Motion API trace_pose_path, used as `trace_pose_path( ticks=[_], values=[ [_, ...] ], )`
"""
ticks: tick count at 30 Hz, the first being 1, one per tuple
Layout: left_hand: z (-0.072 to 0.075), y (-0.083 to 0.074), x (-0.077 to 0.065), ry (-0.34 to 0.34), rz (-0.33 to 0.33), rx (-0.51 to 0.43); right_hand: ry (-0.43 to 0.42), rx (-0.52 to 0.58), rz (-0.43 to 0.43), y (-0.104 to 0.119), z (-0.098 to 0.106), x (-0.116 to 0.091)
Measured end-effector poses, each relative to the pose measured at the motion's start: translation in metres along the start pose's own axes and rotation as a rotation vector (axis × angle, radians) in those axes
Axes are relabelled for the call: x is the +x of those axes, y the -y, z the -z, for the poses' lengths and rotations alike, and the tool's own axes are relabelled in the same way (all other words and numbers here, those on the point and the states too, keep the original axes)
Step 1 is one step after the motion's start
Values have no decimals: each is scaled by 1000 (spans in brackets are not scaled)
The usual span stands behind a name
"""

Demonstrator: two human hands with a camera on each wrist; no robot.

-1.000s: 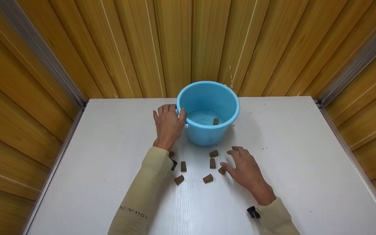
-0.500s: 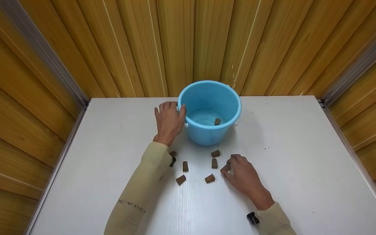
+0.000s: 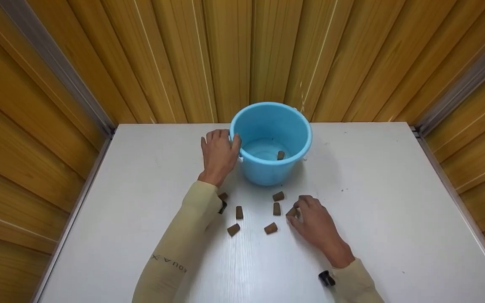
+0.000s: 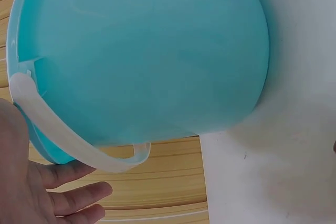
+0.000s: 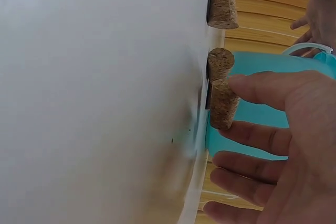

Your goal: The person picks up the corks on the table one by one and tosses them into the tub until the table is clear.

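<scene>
Right hand: grip pinching one cork between thumb and a fingertip, the other fingers loosely bent; it is in front of the bucket, on the near right.
Pinched cork: near the desk's surface, in front of the bucket and to the right; whether it touches the desk cannot be told.
Left hand: grip on the bucket's left rim, thumb over the edge, other fingers outside and partly spread.
Bucket: light blue, upright.
Handle: white, hanging along the bucket's outer side, beside the left fingers.
Inside cork: on the bucket's bottom, toward the near right.
Loose corks: three in front of the bucket; three more at its near left, one partly hidden by the left sleeve.
Desk: white, beneath the bucket.
Wall: wood-patterned panels behind the bucket.
</scene>
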State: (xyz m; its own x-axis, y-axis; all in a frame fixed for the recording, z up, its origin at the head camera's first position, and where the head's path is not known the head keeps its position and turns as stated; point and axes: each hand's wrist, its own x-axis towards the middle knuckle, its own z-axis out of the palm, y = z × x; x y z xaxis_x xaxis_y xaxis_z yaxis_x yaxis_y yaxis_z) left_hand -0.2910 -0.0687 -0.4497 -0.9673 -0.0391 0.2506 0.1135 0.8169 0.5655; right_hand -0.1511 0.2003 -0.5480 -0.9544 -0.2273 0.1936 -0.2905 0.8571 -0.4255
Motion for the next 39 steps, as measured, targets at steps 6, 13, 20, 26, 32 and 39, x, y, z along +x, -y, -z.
trace_pose_path(
  ticks=[6,13,20,26,32,39],
  values=[
    [-1,4,-1,-8,-4,-5,-53,27,-3,-2,5,4],
    [-1,3,-2,-28,-19,-29,-148,43,71,-3,15,10],
    [-4,-1,-1,-21,-5,-37,-159,88,47,-3,27,15],
    [-6,-5,0,1,15,-35,-208,106,54,-4,39,20],
    [-7,-5,-1,-11,23,-10,-242,101,75,-2,53,27],
    [-6,-5,-1,-23,23,6,-250,85,80,1,68,34]
  ],
)
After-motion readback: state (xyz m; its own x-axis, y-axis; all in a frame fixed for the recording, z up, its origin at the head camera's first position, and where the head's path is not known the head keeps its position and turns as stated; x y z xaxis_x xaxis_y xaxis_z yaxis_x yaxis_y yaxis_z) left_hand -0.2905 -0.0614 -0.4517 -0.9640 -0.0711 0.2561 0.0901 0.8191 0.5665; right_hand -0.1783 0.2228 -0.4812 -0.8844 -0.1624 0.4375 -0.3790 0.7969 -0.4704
